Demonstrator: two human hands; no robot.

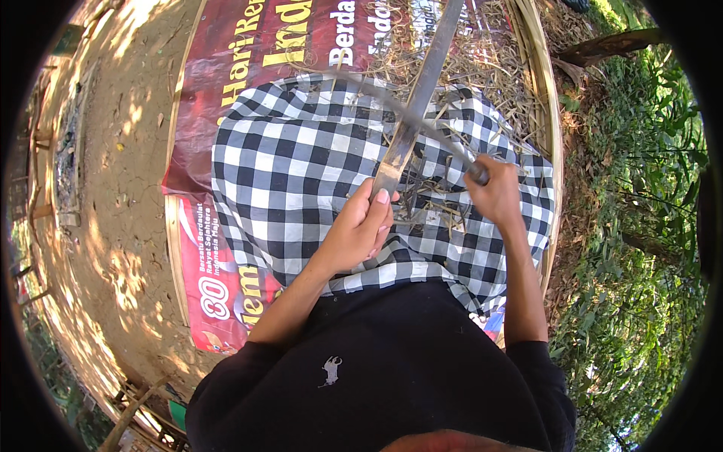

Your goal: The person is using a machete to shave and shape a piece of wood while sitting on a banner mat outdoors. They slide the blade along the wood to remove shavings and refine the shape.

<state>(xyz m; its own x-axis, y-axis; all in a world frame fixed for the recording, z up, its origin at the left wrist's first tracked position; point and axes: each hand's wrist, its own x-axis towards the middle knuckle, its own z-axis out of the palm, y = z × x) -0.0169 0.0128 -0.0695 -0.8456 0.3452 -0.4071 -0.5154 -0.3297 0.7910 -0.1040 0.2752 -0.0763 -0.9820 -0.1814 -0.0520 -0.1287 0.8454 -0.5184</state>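
Checkered cloth (301, 173) under bamboo strip (418, 98)

The place is outdoors, in bright daylight. Bare brown earth (128, 188) covers the left side, dappled with patches of sun and leaf shadow. A red printed banner (226, 68) lies spread on a raised platform edged with pale bamboo poles (544, 90); dry straw and shavings (489, 60) litter its far right corner. Beyond the platform's right edge, dense green foliage (640, 226) and grass fill the view, with a dark tree trunk (610, 45) at the upper right. At the far left edge stand wooden frames (38, 151), and bamboo pieces (128, 410) lie near the lower left.
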